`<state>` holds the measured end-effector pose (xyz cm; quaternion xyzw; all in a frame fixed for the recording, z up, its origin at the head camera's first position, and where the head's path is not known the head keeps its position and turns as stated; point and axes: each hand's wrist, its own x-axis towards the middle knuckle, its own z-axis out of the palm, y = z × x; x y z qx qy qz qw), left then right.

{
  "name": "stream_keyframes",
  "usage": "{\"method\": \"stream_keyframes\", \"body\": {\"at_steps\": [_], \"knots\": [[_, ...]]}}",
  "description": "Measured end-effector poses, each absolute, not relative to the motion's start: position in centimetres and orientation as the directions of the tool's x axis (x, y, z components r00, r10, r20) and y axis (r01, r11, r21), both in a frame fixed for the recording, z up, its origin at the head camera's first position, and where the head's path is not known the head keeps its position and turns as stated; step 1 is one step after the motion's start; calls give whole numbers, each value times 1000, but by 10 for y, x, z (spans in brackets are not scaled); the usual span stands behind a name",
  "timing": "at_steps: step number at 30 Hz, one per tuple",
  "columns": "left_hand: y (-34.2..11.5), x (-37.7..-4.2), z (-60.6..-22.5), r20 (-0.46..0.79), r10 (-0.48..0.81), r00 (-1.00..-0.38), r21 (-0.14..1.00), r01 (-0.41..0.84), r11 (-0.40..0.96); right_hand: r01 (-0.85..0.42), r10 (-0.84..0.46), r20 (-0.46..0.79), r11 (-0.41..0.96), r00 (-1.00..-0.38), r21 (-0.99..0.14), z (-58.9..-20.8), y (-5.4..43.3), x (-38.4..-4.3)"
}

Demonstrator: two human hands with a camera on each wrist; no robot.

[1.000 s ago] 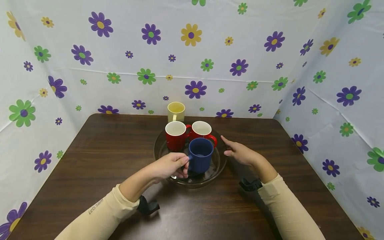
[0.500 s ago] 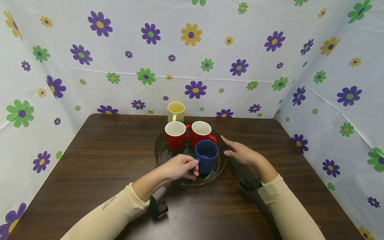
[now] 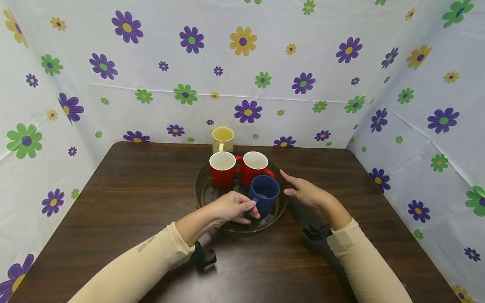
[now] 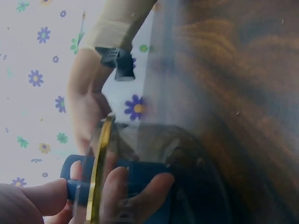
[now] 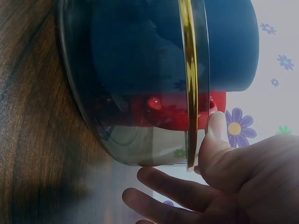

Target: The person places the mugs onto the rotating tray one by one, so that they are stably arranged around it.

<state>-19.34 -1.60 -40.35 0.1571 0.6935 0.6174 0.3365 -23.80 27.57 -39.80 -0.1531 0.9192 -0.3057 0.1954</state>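
A blue mug (image 3: 264, 194) leans slightly inside a smoky glass bowl (image 3: 242, 231) in the head view. My left hand (image 3: 235, 207) pinches its handle from the left, with fingers over the bowl. Through the glass, the left wrist view shows the mug's blue side (image 4: 145, 175) and several fingers. At the bowl's right edge, my right hand (image 3: 306, 192) rests with its index finger extended. In the right wrist view the thumb (image 5: 216, 133) touches the gold rim (image 5: 190, 70), while the other fingers lie loosely outside. Two red mugs (image 3: 222, 176) (image 3: 251, 168) stand upright behind the blue one.
A pale yellow mug (image 3: 223, 140) stands behind the bowl, near the back edge of the dark wooden table (image 3: 151, 181). Flower-printed white sheets (image 3: 151, 50) enclose the back and both sides.
My left hand has carried the blue mug to the right within the bowl, towards its right side, and the mug leans more. My right hand has stayed at the rim.
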Motion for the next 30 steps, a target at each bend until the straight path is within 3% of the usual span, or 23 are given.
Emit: {"method": "stream_keyframes", "body": {"at_steps": [30], "knots": [[1,-200,-406,-317,571,-758,947,-218,237,-196,-427,-222,738,-877,-646,-404,281,-237]]}}
